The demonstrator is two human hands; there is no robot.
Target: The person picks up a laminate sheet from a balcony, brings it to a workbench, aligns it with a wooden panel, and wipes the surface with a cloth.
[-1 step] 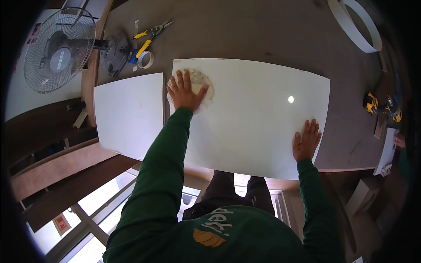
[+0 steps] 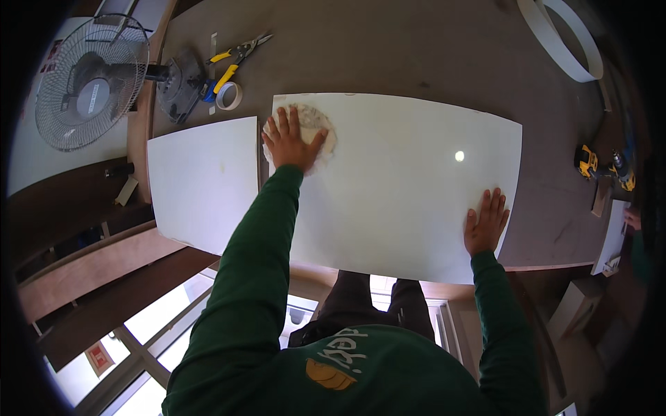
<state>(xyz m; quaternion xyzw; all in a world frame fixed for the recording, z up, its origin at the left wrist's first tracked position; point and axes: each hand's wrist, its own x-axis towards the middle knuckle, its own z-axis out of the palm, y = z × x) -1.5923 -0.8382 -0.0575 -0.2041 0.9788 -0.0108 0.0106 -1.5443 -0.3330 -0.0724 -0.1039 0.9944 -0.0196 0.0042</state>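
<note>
A large white panel [image 2: 388, 187] lies flat on the brown worktable in front of me. Near its far left corner my left hand [image 2: 289, 147] rests with fingers spread on a crumpled, fluffy whitish cloth [image 2: 318, 119], pressing it against the surface. The cloth's underside is hidden. My right hand [image 2: 487, 223] is laid flat on the panel close to its right edge, fingers stretched out and nothing in them. A smaller white panel [image 2: 205, 182] sits just left, with a narrow gap between the two.
Beyond the smaller panel are yellow-handled snips [image 2: 236, 59], a tape roll [image 2: 229, 96] and a desk fan [image 2: 94, 90]. A coiled white strip [image 2: 565, 41] lies far right. Yellow-black power drills [image 2: 587, 162] are at right, near another person's hand [image 2: 632, 218].
</note>
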